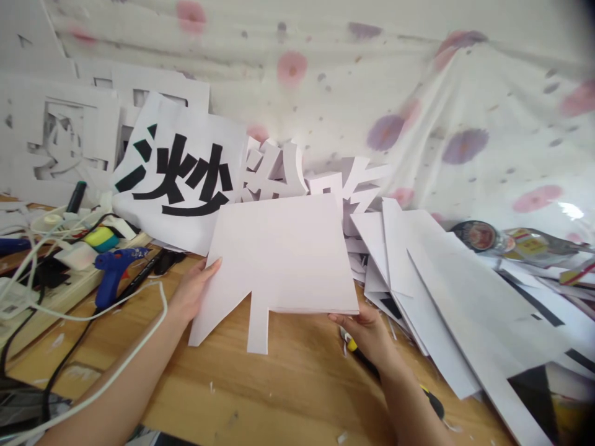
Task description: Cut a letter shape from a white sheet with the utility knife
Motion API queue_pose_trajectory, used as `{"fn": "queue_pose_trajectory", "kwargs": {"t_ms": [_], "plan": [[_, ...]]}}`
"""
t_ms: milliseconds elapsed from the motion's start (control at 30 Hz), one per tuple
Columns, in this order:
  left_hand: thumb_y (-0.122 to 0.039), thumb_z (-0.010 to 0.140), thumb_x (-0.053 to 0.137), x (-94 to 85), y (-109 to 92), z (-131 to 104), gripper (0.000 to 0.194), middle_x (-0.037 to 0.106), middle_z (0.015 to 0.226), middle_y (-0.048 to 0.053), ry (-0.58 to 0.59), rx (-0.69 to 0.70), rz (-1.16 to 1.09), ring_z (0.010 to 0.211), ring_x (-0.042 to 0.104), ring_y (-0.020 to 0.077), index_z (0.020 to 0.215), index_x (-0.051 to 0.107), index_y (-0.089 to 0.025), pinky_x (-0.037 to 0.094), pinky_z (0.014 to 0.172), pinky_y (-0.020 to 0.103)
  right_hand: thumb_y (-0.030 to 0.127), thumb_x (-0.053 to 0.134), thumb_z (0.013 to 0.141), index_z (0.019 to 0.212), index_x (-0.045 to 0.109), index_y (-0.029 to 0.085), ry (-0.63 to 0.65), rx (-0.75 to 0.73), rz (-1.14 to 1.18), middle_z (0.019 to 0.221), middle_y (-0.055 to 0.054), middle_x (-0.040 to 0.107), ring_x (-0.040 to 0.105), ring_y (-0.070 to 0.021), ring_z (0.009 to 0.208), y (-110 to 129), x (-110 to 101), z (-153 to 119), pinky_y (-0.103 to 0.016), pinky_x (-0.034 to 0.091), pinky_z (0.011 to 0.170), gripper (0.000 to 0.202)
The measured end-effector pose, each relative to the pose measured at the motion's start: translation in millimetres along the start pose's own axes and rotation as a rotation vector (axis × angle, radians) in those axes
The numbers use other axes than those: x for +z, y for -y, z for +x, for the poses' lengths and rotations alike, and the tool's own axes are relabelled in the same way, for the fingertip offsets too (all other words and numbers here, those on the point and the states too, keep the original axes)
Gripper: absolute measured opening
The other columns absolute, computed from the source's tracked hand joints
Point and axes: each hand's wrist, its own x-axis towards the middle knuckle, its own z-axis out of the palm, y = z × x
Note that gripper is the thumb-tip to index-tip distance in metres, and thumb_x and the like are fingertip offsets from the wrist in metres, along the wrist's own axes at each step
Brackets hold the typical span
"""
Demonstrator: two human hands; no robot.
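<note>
A white foam board piece (283, 254), with a slanted notch and a narrow strip at its lower edge, is held tilted over the table. My left hand (198, 282) pinches its left edge, thumb on the front face. At the lower right corner, my right hand (365, 325) grips the board, its other fingers partly hidden behind it. Below that hand lies a yellow and black tool (357, 353), partly covered by my forearm. Behind the board stand a paper sheet with black character strokes (181, 170) and white raised foam characters (274, 164).
On the left are a blue glue gun (114, 272), a power strip (69, 297) and a white cable (160, 297) crossing near my left arm. White board sheets (446, 297) lean in a pile at right, beside a bottle (530, 241). Scraps dot the wooden table (288, 396).
</note>
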Motion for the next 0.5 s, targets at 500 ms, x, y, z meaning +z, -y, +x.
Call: {"fn": "queue_pose_trajectory", "kwargs": {"t_ms": [500], "plan": [[-0.016,0.073,0.065,-2.8,-0.6,-0.7,0.019,0.071,0.082,0.006,0.047,-0.014,0.003,0.067,0.067,0.0169,0.092,0.064,-0.016,0.054,0.059,0.023,0.028,0.065,0.073,0.077,0.072,0.026,-0.005,-0.054,-0.003,0.076,0.000,0.071,0.065,-0.0186,0.079,2.0,2.2,-0.6,-0.031,0.051,0.076,0.009]]}}
